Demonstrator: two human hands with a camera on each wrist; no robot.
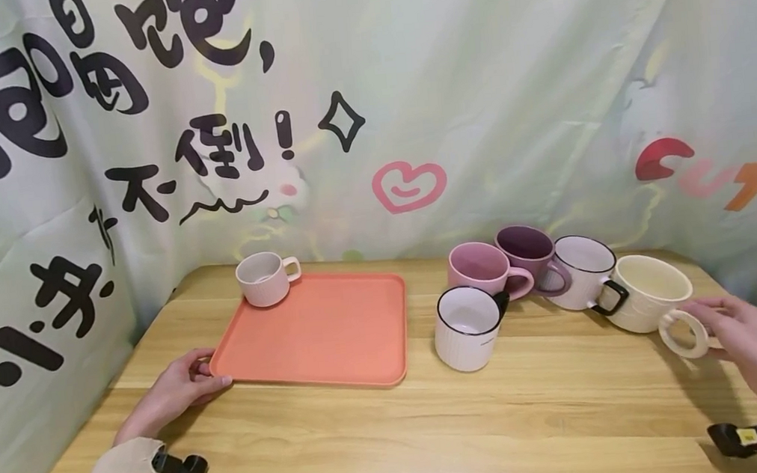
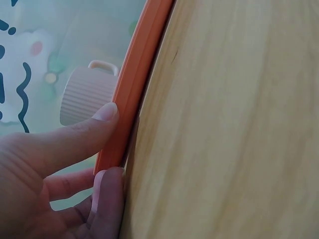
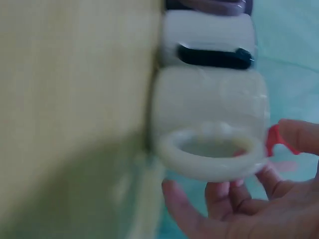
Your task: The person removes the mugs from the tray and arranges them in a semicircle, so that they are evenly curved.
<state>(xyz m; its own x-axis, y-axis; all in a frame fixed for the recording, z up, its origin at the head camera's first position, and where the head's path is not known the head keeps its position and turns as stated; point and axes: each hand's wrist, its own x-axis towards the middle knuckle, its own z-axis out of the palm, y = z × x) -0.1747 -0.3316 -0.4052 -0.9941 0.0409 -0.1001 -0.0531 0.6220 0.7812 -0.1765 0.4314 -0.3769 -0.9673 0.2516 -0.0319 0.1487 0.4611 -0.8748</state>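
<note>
From my end the biggest thing in shot is the wooden table (image 1: 556,409), light planks with a printed cloth backdrop (image 1: 487,92) hung behind it.

Next down is the orange tray (image 1: 319,332), flat and squarish with rounded corners and a low raised rim, sitting on the left half of the table. My left hand (image 1: 178,385) is on its near left corner. In the left wrist view the thumb (image 2: 94,127) lies on top of the rim and a finger (image 2: 107,199) is tucked under the edge, so it's pinching the tray (image 2: 132,89).

Then the cream mug (image 1: 647,292), the biggest of the cups: pale, ribbed sides, wide mouth, chunky ring handle pointing toward me. It stands at the right end of the cluster, touching the white mug with the black rim and handle (image 1: 580,271). My right hand (image 1: 742,340) is right at that handle, fingers loosely spread and not wrapped around it. The right wrist view is blurry, but the fingertips (image 3: 219,191) sit just under the handle ring of the mug (image 3: 209,114).

Smaller stuff: a purple mug (image 1: 529,253), a pink mug (image 1: 483,269), another white black-rimmed mug (image 1: 467,328) in front of them, and a little beige ribbed cup (image 1: 263,278) on the tray's far left corner.
</note>
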